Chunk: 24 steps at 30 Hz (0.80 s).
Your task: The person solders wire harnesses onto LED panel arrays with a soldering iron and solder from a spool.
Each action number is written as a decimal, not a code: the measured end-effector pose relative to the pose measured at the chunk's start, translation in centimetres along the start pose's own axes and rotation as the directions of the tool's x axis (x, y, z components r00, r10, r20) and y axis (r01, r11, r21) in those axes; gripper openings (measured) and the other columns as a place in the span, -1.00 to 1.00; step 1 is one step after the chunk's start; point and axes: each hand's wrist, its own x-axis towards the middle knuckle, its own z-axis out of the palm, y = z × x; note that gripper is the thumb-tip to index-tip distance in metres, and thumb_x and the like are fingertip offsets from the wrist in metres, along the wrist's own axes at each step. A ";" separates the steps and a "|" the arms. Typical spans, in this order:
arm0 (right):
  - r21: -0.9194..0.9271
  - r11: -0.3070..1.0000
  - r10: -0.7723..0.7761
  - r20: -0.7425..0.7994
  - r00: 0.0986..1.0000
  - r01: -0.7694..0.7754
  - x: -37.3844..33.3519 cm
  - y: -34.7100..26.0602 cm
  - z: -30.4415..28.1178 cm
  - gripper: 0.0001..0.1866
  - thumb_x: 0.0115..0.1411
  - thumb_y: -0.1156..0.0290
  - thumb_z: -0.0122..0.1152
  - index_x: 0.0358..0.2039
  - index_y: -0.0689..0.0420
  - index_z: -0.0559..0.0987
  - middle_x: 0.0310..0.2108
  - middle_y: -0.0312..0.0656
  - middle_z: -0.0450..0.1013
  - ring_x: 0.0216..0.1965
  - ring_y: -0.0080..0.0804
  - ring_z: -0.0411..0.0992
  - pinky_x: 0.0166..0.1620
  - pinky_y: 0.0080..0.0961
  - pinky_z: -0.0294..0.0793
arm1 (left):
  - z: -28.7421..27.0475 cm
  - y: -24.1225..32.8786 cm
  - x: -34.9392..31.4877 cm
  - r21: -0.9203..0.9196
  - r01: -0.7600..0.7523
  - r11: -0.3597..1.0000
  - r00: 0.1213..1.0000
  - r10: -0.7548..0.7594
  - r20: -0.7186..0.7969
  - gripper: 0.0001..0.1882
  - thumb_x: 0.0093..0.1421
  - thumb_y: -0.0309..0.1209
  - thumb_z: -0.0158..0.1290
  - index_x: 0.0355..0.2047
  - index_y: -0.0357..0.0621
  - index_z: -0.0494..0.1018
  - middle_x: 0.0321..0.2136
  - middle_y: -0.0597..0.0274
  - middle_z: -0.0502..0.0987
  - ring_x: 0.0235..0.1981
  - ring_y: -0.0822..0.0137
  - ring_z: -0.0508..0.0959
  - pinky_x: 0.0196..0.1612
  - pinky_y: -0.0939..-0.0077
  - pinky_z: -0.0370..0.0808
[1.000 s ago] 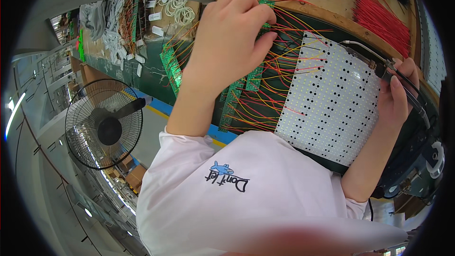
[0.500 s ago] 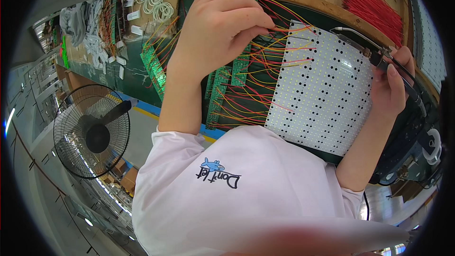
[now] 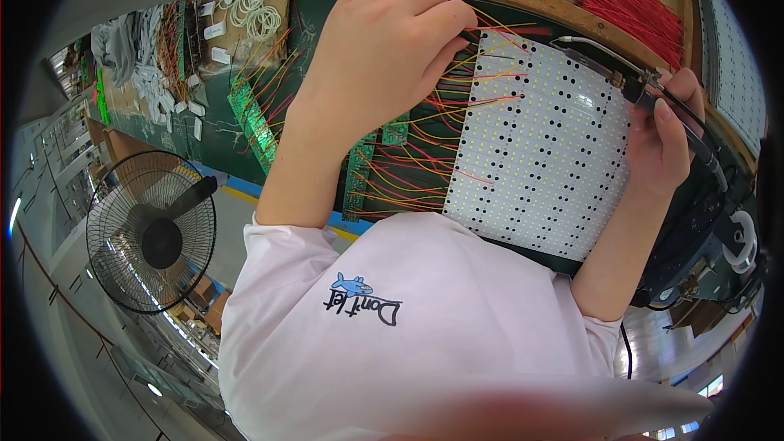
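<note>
Steady soldering tool (image 3: 637,91) in right hand (image 3: 665,126), frame right; don't tug wires (image 3: 459,106) with left hand (image 3: 380,49), narrowed, unclear if holding any.

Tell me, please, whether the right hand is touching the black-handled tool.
Touching: the head view shows the right hand gripping the black-handled tool, thumb against it.

Pale short-sleeved shirt (image 3: 441,318), blue fish print (image 3: 352,284), lettering (image 3: 384,311).
</note>
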 end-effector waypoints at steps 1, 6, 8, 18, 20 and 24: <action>-0.001 1.000 0.004 0.008 1.000 -0.004 0.0 -0.1 0.0 -0.82 0.18 0.56 0.16 -0.24 0.18 0.37 -0.23 -0.19 0.44 -0.33 -0.61 0.38 -0.26 -0.77 0.41 | 0.1 0.0 0.1 0.049 -0.008 0.999 1.000 0.008 -0.004 -0.86 0.07 -0.42 0.27 -0.32 -0.03 0.58 -0.48 0.32 0.52 -0.35 0.18 0.53 -0.23 0.26 0.41; -0.008 1.000 -0.002 0.034 0.999 0.002 0.1 -0.5 0.2 -0.82 0.17 0.55 0.17 -0.26 0.18 0.37 -0.27 -0.20 0.43 -0.33 -0.62 0.37 -0.26 -0.78 0.41 | 0.5 0.6 0.2 0.129 0.040 0.991 0.999 -0.043 0.017 -0.87 0.08 -0.41 0.27 -0.33 -0.03 0.59 -0.48 0.32 0.50 -0.34 0.18 0.54 -0.24 0.25 0.41; -0.019 1.000 -0.010 0.021 1.000 0.010 0.0 -0.7 0.3 -0.83 0.16 0.54 0.17 -0.28 0.19 0.37 -0.30 -0.20 0.42 -0.34 -0.61 0.37 -0.26 -0.77 0.42 | 0.4 0.7 0.4 0.160 0.047 0.986 0.999 -0.051 0.020 -0.87 0.07 -0.42 0.27 -0.34 -0.03 0.58 -0.48 0.31 0.50 -0.35 0.18 0.54 -0.25 0.24 0.41; -0.017 1.000 -0.014 0.052 0.999 0.014 -0.1 -0.5 0.0 -0.84 0.16 0.54 0.17 -0.31 0.19 0.36 -0.32 -0.19 0.41 -0.36 -0.59 0.37 -0.24 -0.75 0.44 | -0.5 0.8 0.4 -0.290 0.007 0.957 0.998 0.009 0.057 -0.89 0.12 -0.56 0.19 -0.33 -0.14 0.53 -0.41 0.20 0.58 -0.34 0.12 0.57 -0.27 0.32 0.46; -0.035 0.999 -0.017 0.045 0.999 0.019 -0.1 -0.4 0.1 -0.83 0.16 0.53 0.17 -0.32 0.18 0.35 -0.36 -0.21 0.38 -0.39 -0.58 0.33 -0.30 -0.76 0.36 | 0.0 0.5 0.3 -0.347 0.036 0.937 0.995 -0.004 0.095 -0.90 0.12 -0.55 0.20 -0.34 -0.14 0.54 -0.42 0.21 0.59 -0.36 0.12 0.58 -0.28 0.32 0.46; -0.072 0.997 -0.035 0.046 0.998 0.038 -0.3 -0.7 1.2 -0.81 0.16 0.50 0.20 -0.36 0.16 0.33 -0.42 -0.24 0.34 -0.43 -0.59 0.27 -0.36 -0.74 0.26 | 1.0 0.3 -0.2 -0.229 0.008 0.973 1.000 -0.003 0.021 -0.91 0.10 -0.49 0.25 -0.37 -0.07 0.57 -0.47 0.31 0.59 -0.42 0.18 0.58 -0.32 0.36 0.44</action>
